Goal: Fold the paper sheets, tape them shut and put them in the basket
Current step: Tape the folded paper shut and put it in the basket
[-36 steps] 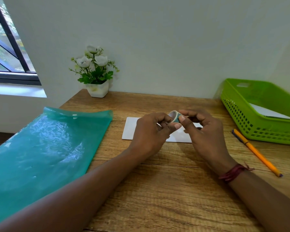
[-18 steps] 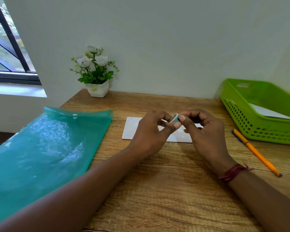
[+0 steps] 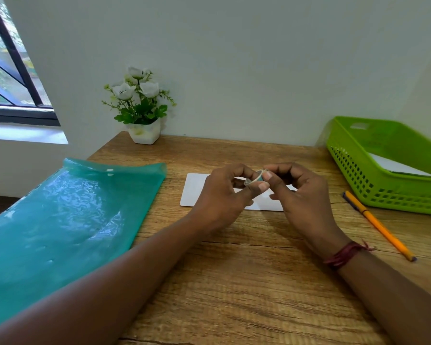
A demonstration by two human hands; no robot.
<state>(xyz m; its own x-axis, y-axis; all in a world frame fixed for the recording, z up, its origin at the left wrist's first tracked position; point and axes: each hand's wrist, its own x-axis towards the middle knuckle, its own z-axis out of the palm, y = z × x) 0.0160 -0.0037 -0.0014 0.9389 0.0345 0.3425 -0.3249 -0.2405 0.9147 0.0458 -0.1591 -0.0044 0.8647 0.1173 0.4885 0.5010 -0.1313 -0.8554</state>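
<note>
Head view: small teal tape roll (image 3: 255,179) pinched by left hand (image 3: 224,197) and right hand (image 3: 304,197), left of green perforated plastic basket (image 3: 353,168); folded white paper sheet (image 3: 195,190), apparently untaped, likewise left of it; white sheet (image 3: 403,168) already inside; taping and binning outstanding.

Folder (image 3: 60,220) left on bench (image 3: 246,282), plant (image 3: 142,108) far behind it, folded sheet (image 3: 195,190) centre ahead of me, pen (image 3: 378,225) right, basket (image 3: 358,175) just beyond pen, paper (image 3: 403,168) in it.
</note>
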